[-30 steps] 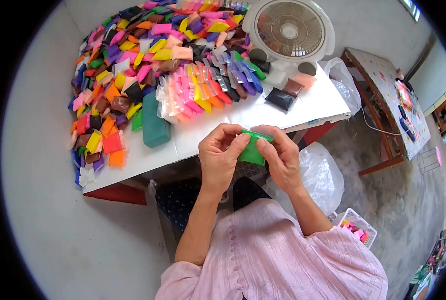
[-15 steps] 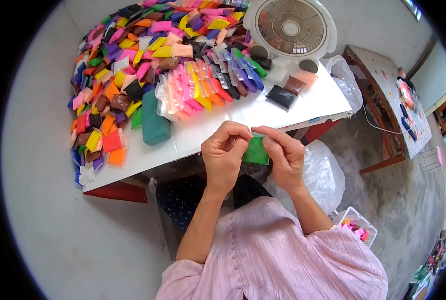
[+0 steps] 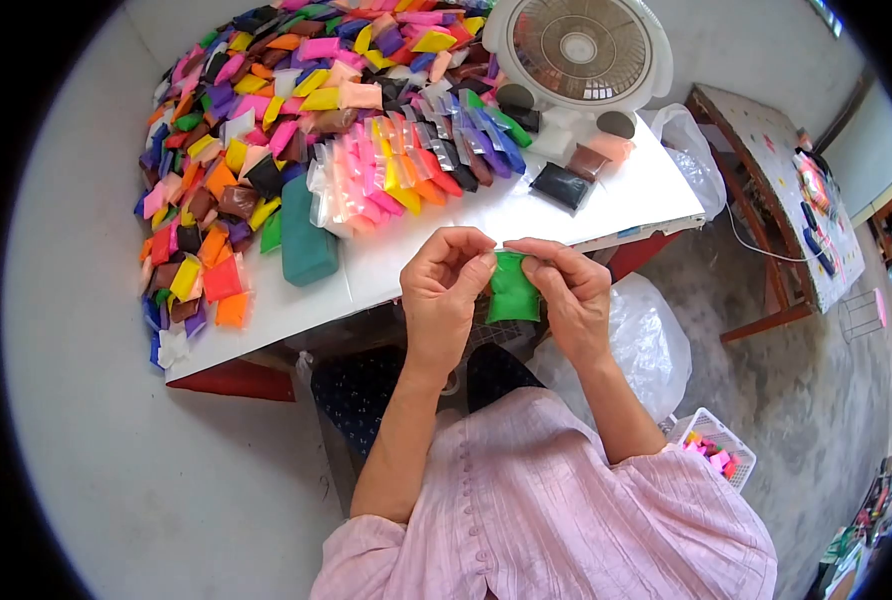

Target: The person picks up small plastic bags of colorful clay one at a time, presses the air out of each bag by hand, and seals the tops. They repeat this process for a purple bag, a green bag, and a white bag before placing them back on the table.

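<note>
A small bright green packet (image 3: pixel 515 290) hangs between my two hands, just off the front edge of the white table. My left hand (image 3: pixel 450 290) pinches its upper left corner, and my right hand (image 3: pixel 570 290) pinches the upper right corner. Beyond my hands, a row of clear-wrapped packets (image 3: pixel 396 170) in pink, yellow, orange, red, black and purple lies on the table. A dark green block (image 3: pixel 309 238) sits to the left of that row. Black (image 3: pixel 560 186) and brown (image 3: pixel 587 162) packets lie to the right of it.
A large heap of coloured packets (image 3: pixel 221 180) covers the left and back of the table (image 3: pixel 386 262). A round fan (image 3: pixel 578 48) stands at the back right. A plastic bag (image 3: pixel 648 345) and a white basket (image 3: pixel 731 441) are at lower right; another table (image 3: pixel 756 170) is farther right.
The green packet now shows more of its face and hangs fuller below my fingers. Both hands have moved slightly up, still pinching its top edge.
</note>
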Motion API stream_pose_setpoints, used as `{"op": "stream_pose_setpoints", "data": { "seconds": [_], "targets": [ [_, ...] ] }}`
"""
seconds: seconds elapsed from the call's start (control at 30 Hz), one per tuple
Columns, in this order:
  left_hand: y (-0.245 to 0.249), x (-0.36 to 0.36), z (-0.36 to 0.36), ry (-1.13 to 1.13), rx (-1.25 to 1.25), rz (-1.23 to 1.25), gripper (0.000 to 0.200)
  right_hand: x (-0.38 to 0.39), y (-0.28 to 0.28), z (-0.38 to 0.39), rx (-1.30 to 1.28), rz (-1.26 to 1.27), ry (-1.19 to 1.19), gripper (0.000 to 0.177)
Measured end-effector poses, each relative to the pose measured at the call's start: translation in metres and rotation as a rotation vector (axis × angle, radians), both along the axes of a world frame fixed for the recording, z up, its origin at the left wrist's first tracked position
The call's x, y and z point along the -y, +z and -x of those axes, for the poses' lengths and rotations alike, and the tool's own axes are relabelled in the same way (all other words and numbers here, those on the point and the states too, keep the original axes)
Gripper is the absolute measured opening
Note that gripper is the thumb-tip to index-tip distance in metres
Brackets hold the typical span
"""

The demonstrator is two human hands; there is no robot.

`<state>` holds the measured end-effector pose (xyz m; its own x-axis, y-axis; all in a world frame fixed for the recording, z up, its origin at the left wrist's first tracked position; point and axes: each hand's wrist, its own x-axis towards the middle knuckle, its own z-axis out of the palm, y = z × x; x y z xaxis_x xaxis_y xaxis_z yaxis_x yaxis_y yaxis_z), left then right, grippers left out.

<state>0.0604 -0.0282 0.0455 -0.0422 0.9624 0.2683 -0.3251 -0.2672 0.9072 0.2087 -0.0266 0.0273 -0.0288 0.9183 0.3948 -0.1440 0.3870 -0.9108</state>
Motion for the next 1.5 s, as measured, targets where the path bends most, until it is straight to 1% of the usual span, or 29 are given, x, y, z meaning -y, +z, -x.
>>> {"op": "stream_pose_setpoints", "data": {
  "seconds": [0.03, 0.13, 0.23, 0.27, 0.37, 0.4, 0.43, 0.5, 0.57, 0.63, 0.73, 0.83, 0.93, 0.97, 1.03, 1.13, 1.23, 1.33, 1.43, 1.5],
  "targets": [
    [0.0, 0.0, 0.001, -0.033, 0.006, 0.029, 0.016, 0.0, -0.002, 0.001, 0.001, -0.009, -0.009, 0.019],
    [0.009, 0.008, 0.0, 0.025, -0.182, 0.047, 0.027, 0.002, -0.005, 0.004, 0.012, -0.045, -0.063, 0.019],
    [-0.001, 0.013, -0.007, 0.108, -0.252, -0.022, 0.035, 0.002, 0.0, 0.009, 0.022, -0.154, -0.146, 0.018],
    [-0.004, 0.015, -0.008, 0.055, -0.229, 0.034, 0.037, 0.003, 0.002, 0.01, 0.024, -0.202, -0.175, 0.017],
    [-0.01, 0.015, -0.001, -0.23, -0.056, 0.15, 0.035, -0.001, 0.003, 0.011, 0.099, -0.515, -0.225, 0.016],
    [-0.011, 0.017, 0.001, -0.229, -0.108, 0.135, 0.039, 0.002, 0.002, 0.008, 0.189, -0.579, -0.288, 0.017],
    [-0.01, 0.015, 0.003, -0.123, -0.225, 0.014, 0.04, 0.002, 0.005, 0.007, 0.248, -0.693, -0.372, 0.021],
    [-0.009, 0.011, 0.005, 0.091, -0.453, -0.229, 0.04, 0.007, 0.005, 0.001, 0.337, -0.783, -0.45, 0.024],
    [-0.007, 0.009, 0.004, 0.178, -0.477, -0.375, 0.043, 0.012, 0.004, 0.0, 0.351, -0.834, -0.449, 0.026],
    [-0.007, 0.009, 0.003, 0.263, -0.501, -0.519, 0.047, 0.016, 0.003, -0.001, 0.359, -0.841, -0.399, 0.026],
    [-0.008, 0.007, 0.008, 0.268, -0.602, -0.624, 0.053, 0.016, -0.001, -0.001, 0.365, -0.82, -0.381, 0.026],
    [-0.007, 0.007, 0.009, 0.265, -0.622, -0.623, 0.054, 0.02, 0.006, -0.004, 0.278, -0.705, -0.225, 0.024],
    [-0.005, 0.007, 0.011, 0.258, -0.689, -0.626, 0.052, 0.013, 0.001, -0.002, 0.199, -0.644, -0.227, 0.022],
    [-0.003, 0.008, 0.01, 0.252, -0.686, -0.619, 0.05, 0.012, 0.003, -0.003, 0.224, -0.618, -0.232, 0.025],
    [-0.001, 0.008, 0.008, 0.24, -0.682, -0.606, 0.046, 0.012, 0.002, 0.001, 0.124, -0.469, -0.195, 0.033],
    [-0.003, 0.001, 0.013, 0.211, -0.77, -0.706, 0.04, 0.013, 0.0, -0.005, 0.184, -0.276, -0.093, 0.038],
    [-0.004, 0.002, 0.015, 0.203, -0.788, -0.639, 0.038, 0.014, -0.003, -0.011, 0.027, -0.046, 0.088, 0.035],
    [-0.003, 0.0, 0.014, 0.216, -0.797, -0.649, 0.037, 0.013, 0.003, -0.014, -0.043, 0.061, 0.245, 0.033],
    [-0.003, -0.001, 0.014, 0.2, -0.78, -0.533, 0.035, 0.009, 0.005, -0.017, -0.112, 0.107, 0.335, 0.033],
    [-0.005, -0.004, 0.016, 0.23, -0.85, -0.541, 0.032, 0.007, 0.004, -0.015, -0.057, 0.097, 0.285, 0.032]
  ]
}}
